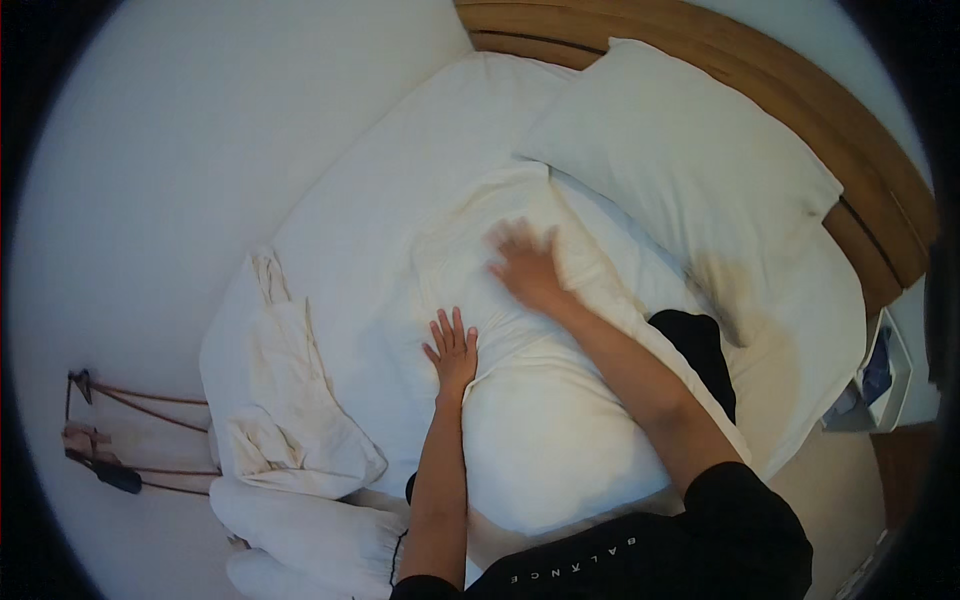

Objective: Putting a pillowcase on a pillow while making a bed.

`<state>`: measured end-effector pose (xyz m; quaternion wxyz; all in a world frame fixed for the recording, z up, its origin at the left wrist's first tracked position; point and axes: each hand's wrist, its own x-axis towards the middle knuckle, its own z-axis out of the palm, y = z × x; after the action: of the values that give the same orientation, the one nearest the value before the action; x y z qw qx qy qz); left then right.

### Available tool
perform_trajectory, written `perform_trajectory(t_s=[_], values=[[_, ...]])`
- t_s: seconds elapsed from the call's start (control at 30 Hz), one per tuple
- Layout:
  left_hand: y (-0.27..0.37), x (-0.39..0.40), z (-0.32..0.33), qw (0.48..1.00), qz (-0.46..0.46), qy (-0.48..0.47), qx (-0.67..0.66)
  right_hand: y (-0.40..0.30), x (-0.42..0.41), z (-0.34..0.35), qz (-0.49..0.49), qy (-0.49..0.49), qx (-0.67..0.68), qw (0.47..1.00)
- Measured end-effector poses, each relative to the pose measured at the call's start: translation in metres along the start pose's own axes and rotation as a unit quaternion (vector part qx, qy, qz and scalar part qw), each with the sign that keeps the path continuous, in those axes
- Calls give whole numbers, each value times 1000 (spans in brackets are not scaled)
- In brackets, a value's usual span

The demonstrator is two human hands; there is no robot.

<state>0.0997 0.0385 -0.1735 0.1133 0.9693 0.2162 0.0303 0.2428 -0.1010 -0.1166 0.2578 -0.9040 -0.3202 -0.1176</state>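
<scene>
A large white piece of bedding, puffed up at its near end and creased towards the far end, lies across the bed before me. My left hand rests palm down at the left side of the bulge, fingers spread on white cloth. Farther out, my right hand is over the flatter, wrinkled part of the bedding. It is blurred, fingers apart, and I cannot tell whether it touches the cloth. Neither hand holds anything. Under both lies a white bed sheet.
A white pillow leans near the wooden headboard. Crumpled cream cloth lies at the left edge, above white bedding. A black-clad knee presses on the bed. A white bin stands at right; a wood-framed rack at left.
</scene>
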Motion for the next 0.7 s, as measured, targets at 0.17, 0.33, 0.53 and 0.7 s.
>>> perform_trajectory(t_s=[0.17,0.33,0.53,0.7], values=[[-5,-5,-8,1000,-17,-14,16,-31,-33,14,-135,-150,-4,979],[4,-22,-28,998,23,-24,-55,31,-17,3,49,-119,13,992],[23,-86,-74,961,188,-5,-204,68,-22,-42,180,-221,84,955],[23,-92,-100,972,176,149,-52,-3,-54,-91,-160,-278,51,946]])
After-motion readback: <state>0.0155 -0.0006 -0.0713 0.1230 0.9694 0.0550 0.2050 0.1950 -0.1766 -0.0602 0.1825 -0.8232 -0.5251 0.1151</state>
